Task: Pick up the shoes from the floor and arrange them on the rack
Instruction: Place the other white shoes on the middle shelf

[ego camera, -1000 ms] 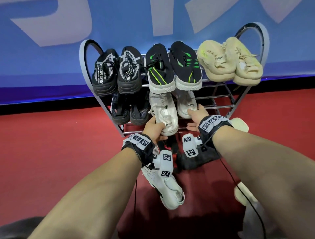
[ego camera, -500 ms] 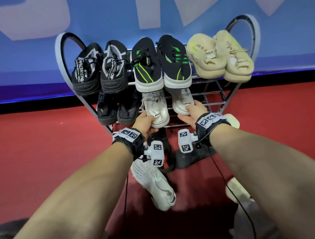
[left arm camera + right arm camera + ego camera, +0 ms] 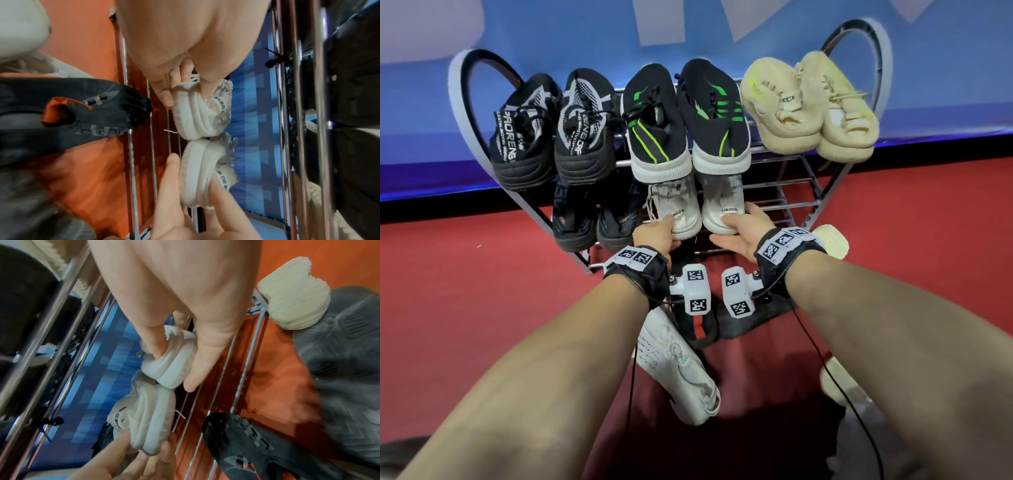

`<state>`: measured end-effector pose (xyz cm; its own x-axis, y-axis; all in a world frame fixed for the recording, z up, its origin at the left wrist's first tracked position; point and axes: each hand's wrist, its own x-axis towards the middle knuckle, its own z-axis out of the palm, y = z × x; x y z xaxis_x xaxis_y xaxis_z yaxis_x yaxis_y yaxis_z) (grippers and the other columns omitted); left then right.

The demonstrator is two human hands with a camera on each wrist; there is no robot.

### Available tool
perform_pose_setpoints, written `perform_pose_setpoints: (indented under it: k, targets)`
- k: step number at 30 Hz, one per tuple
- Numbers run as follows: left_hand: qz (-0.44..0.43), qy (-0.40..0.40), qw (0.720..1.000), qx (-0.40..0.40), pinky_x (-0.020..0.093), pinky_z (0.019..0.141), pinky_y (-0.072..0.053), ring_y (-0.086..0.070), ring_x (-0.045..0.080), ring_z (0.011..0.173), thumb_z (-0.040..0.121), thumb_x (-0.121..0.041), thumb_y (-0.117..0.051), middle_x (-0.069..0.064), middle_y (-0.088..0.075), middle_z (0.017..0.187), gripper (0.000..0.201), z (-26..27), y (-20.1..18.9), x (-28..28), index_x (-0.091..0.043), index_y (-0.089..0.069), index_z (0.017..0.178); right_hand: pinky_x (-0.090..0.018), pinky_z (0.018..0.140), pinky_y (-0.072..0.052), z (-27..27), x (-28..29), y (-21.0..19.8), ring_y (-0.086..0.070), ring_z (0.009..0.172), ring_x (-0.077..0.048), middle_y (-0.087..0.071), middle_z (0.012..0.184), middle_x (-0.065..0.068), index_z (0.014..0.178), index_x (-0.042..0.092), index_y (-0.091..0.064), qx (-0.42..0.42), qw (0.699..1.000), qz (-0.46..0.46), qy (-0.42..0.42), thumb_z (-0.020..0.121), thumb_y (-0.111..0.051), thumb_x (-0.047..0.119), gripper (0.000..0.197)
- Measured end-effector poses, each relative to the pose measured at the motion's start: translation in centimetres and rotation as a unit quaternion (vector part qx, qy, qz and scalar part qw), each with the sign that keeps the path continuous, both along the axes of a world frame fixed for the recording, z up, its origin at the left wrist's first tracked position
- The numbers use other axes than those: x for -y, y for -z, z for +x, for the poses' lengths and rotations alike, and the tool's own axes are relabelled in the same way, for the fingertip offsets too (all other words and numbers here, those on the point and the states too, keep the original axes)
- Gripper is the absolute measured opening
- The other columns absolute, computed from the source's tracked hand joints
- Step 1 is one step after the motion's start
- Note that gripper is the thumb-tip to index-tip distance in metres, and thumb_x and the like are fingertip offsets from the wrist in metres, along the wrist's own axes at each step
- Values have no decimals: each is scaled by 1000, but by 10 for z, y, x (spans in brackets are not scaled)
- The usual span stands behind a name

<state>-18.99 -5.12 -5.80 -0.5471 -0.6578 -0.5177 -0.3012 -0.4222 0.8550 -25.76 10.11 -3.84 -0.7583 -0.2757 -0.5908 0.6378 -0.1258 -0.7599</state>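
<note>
A metal shoe rack [image 3: 825, 185] stands against a blue wall. On its middle shelf lie two white shoes, heels toward me. My left hand [image 3: 661, 229] grips the heel of the left white shoe [image 3: 678, 212]. My right hand [image 3: 736, 222] grips the heel of the right white shoe [image 3: 722, 212]. In the left wrist view my left hand [image 3: 187, 95] pinches the left white shoe [image 3: 197, 116], thumb under the sole. In the right wrist view my right hand [image 3: 174, 369] holds the right white shoe [image 3: 172, 363] the same way. The toes of both are hidden under the top shelf.
The top shelf holds a black-and-white pair [image 3: 551, 130], a black-and-green pair [image 3: 685, 120] and a cream pair [image 3: 808, 106]. A dark pair [image 3: 592, 222] sits left of the white shoes. On the red floor lie a white shoe [image 3: 681, 373], black shoes [image 3: 756, 315] and cream shoes [image 3: 832, 240]. Bare rails [image 3: 784, 202] show at the shelf's right.
Both hands have slid the two white shoes further back on the middle shelf, so their fronts now lie under the top-shelf shoes. Each hand still grips its heel.
</note>
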Motion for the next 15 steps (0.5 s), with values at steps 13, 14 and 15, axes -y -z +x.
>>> perform_pose_setpoints:
  k: [13, 14, 15]
  targets:
    - [206, 55, 977, 19, 36, 62, -61, -67, 28, 76, 97, -23, -58, 17, -63, 87, 17, 9, -19, -5, -7, -59, 101, -45, 77, -60, -2, 2, -4, -72, 88, -37, -63, 123, -14, 120, 29, -47, -13, 992, 76, -102, 96, -59, 12, 32]
    - [223, 50, 973, 11, 38, 64, -62, -67, 27, 77, 98, -24, -57, 18, -63, 87, 18, 9, -20, -5, -7, -58, 98, -44, 76, -60, -1, 2, -5, -72, 88, -36, -63, 123, -13, 120, 31, -46, -11, 991, 79, -108, 96, -59, 14, 32]
    - [229, 38, 973, 0, 37, 64, -62, -67, 27, 77, 98, -24, -58, 19, -63, 89, 19, 9, -21, -6, -6, -58, 100, -44, 75, -60, -1, 2, -6, -72, 88, -36, -63, 123, -12, 120, 32, -46, -11, 990, 84, -111, 96, -59, 15, 32]
